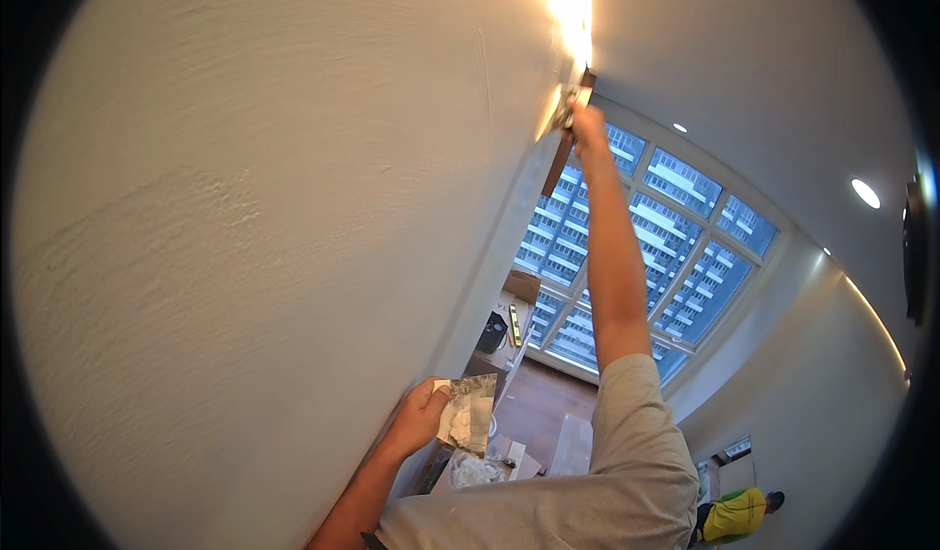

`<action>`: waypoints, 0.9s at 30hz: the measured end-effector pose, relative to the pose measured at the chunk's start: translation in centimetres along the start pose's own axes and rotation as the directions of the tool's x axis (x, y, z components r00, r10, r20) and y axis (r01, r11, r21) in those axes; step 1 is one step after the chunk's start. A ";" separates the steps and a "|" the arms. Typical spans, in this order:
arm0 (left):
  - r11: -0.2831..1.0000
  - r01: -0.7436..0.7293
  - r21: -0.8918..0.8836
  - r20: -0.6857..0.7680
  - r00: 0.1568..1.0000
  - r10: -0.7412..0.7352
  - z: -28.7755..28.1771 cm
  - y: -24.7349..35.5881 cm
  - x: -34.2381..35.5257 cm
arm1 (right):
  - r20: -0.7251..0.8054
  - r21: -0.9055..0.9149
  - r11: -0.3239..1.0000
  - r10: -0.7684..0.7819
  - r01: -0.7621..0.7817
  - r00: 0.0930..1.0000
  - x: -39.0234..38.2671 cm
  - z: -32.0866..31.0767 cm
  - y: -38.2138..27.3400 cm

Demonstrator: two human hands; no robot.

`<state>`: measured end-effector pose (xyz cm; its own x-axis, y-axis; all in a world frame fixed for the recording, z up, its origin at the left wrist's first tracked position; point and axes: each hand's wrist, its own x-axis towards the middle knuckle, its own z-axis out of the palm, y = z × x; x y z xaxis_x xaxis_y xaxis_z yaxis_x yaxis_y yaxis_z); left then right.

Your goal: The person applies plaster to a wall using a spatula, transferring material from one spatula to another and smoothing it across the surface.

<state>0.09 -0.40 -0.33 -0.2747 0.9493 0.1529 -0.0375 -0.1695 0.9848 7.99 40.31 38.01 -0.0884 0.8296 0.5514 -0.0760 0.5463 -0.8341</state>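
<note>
1 wall [294,286], pale, by which the left of the view is filled: a coat is judged to be spread over most of it. Curved streaks are shown near the top; 1 rough patch [217,202] of raised ridges is left unsmoothed toward the left.

1 scraper [566,107]: held in the right hand [589,129], fingers clenched round it, at the wall's far upper edge, just beside 1 light strip [568,11]. Whether the wall is touched by the blade cannot be told.

1 plate [482,391], metal: its edge grasped by the fingers of the left hand [419,415], low and near the wall. White paste [460,425] is borne on it, so the supply is judged not used up.

Progress: broad coating is judged largely done; the edge by the light strip is judged in hand; evening of the patch and streaks is judged left. Dryness cannot be told.

Surroundings: 1 desk [504,359], on which 1 level [515,325] is laid; 1 co-worker [736,516] in yellow, well apart.
</note>
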 end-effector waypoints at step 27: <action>1.000 -0.020 0.020 -0.003 1.000 0.020 0.2 0.4 -0.1 | -0.001 -0.337 -0.005 -1.000 0.942 -0.006 -7.7 -0.3 -14.3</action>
<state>0.27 -0.51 0.08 -0.2785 0.9449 0.1721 -0.0128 -0.1828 0.9831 10.00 26.13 45.68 0.0775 -0.5509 0.8310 0.2514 0.8174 0.5184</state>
